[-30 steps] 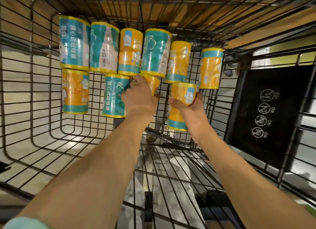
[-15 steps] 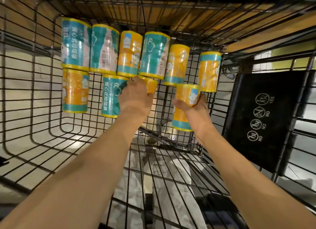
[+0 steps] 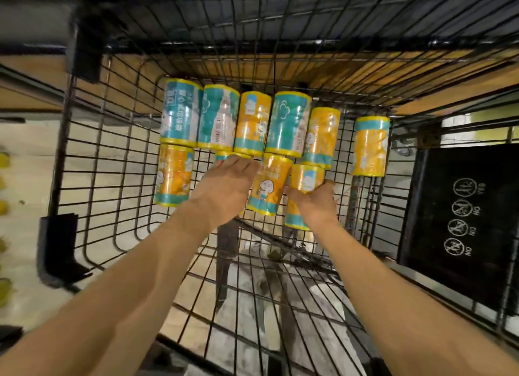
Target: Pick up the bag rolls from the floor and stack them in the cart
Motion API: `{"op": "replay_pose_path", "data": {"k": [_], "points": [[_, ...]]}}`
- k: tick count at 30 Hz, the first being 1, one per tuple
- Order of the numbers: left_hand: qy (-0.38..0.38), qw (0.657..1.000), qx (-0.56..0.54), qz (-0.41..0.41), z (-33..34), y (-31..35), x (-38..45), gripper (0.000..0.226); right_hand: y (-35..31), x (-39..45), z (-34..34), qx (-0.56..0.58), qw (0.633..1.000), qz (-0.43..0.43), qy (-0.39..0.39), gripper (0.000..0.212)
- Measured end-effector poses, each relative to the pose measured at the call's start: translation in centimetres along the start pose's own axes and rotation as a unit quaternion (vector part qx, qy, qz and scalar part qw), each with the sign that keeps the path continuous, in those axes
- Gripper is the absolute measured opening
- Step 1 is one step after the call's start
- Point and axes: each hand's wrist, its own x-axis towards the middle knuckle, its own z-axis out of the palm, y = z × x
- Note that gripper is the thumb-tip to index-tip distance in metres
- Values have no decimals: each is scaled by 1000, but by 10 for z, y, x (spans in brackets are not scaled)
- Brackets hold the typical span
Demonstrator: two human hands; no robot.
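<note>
Right hand [image 3: 316, 200] clamped on orange roll [image 3: 304, 190], left hand [image 3: 224, 187] flat, fingers apart, steadying near row in cart [image 3: 84, 151] against rolling

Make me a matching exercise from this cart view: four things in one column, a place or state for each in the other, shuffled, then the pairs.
Things
1. right hand
2. left hand
3. lone orange roll
4. black panel

Places or states
A. printed with white symbols
B. lies apart, right of the back row
C. grips an orange roll
D. laid flat over a teal roll

Pairs: 1-C, 2-D, 3-B, 4-A
</note>
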Motion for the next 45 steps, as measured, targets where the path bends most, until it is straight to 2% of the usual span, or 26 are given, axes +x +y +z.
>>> {"op": "replay_pose_path", "data": {"k": [2,5,9,12,14,20,24,30,38,45], "points": [[-9,1000,8,-3,-2,-5,-3,62,0,0,3,-15,1000,-5,15,64],[-13,1000,3,-7,-7,-8,-8,60,3,-3,1,-45,999,-13,18,47],[-32,999,-10,-24,-13,-8,-17,67,-4,-21,-12,-148,987,-56,-1,31],[-50,998,-6,-39,-32,-2,-31,66,-25,-50,-24,-244,962,-115,-37,51],[-57,997,10,-53,-56,4,-45,63,-46,-80,-36,-302,939,-156,-54,57],[41,995,-27,-89,-134,18,-117,60,-118,-187,-74,-455,841,-288,-58,63],[93,987,-45,-121,-174,20,-179,58,-158,-252,-88,-485,795,-362,-45,63],[198,954,-69,-214,-226,4,-283,51,-211,-331,-79,-517,694,-500,-39,60],[310,875,-102,-358,-230,-30,-440,57,-243,-446,22,-526,521,-661,-120,63],[334,815,-86,-465,-208,-105,-581,59,-241,-556,159,-529,395,-730,-176,64]]}}
